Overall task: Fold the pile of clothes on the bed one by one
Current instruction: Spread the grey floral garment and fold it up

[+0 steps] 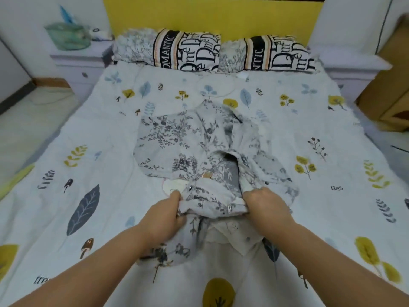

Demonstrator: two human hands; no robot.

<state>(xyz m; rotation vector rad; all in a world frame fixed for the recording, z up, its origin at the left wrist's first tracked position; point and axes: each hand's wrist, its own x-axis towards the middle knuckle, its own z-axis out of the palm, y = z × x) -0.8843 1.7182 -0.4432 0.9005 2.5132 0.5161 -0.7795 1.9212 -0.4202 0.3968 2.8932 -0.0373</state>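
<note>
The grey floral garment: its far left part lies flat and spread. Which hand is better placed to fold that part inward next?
Probably the left hand. It grips the near edge of the grey floral garment on the side where the cloth spreads out. The right hand grips the bunched side.

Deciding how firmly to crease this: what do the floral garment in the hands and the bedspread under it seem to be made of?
Floral garment: thin, soft woven fabric, likely cotton or a blend, matte; it crumples and drapes limply where the left hand and right hand grip its edge. A small metal zipper pull glints there.
Bedspread: thicker matte printed cloth, seemingly quilted; faint stitched curves and puffy wrinkles show.
</note>
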